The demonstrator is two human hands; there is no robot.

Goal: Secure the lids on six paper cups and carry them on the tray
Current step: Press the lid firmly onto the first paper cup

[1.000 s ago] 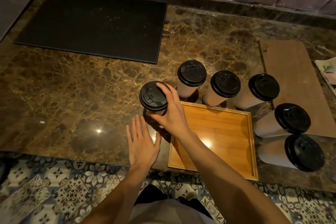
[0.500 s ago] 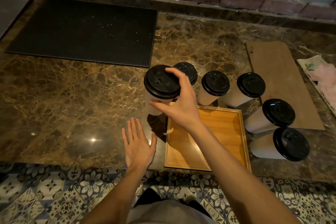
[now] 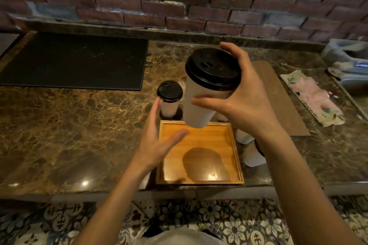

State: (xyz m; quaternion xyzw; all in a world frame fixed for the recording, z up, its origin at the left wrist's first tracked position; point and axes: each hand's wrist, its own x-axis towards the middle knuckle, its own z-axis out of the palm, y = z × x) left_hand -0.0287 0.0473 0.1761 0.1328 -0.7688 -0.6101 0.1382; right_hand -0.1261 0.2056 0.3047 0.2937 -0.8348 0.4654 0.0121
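Observation:
My right hand point(image 3: 246, 105) grips a white paper cup with a black lid point(image 3: 201, 95) just under the rim and holds it in the air above the far edge of the wooden tray point(image 3: 237, 157). The tray holds nothing. My left hand point(image 3: 157, 141) is open, fingers spread, over the tray's left edge. A second lidded cup point(image 3: 169, 98) stands on the counter just behind the tray. Two more cups point(image 3: 253, 157) stand right of the tray, mostly hidden by my right forearm.
A black mat point(image 3: 73, 61) lies at the back left of the marble counter point(image 3: 79, 125). A brown board point(image 3: 278, 101) and a folded cloth point(image 3: 314, 97) lie to the right. A brick wall rises behind. Patterned floor tiles show below the counter edge.
My right hand has lifted the lidded cup off the counter and carried it right, over the tray. My left hand has risen from the counter toward the tray's left edge.

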